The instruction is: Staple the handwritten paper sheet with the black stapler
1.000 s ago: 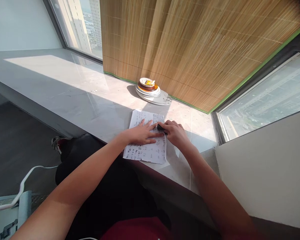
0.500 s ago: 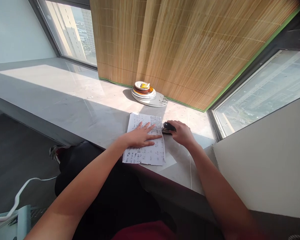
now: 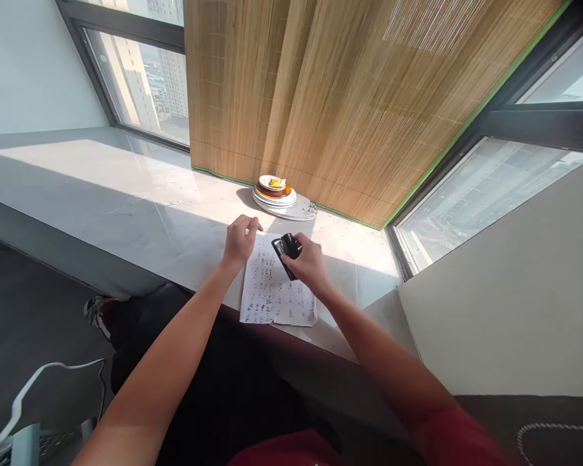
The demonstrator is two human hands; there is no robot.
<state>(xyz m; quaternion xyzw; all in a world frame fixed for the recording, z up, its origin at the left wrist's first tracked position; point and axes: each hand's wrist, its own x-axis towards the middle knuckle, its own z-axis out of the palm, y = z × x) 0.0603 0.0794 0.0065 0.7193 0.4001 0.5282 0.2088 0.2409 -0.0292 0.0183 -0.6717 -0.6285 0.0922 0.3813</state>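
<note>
My right hand [image 3: 308,262] grips a black stapler [image 3: 285,256], turned on its side over the upper part of a sheet of paper [image 3: 279,301]. The thumb lies across the stapler's near side, and fingers wrap its far side. Rows of handwriting cover the sheet, whose lower edge is slightly torn and reaches the ledge's front. Beside the sheet's upper left corner is my left hand [image 3: 240,239], fingers loosely curled. Nothing shows in it, and it appears lifted off the paper.
Beyond the sheet, stacked plates [image 3: 274,197] with a small yellow item on top stand on a larger oval plate [image 3: 304,208]. A bamboo blind [image 3: 330,116] hangs behind the pale ledge [image 3: 102,188]. At right rises a white wall [image 3: 505,272].
My left hand has lifted off the paper and moved up and left, its spread fingers now curled. The right hand has brought the stapler from the sheet's right edge leftward over it, tilting it.
</note>
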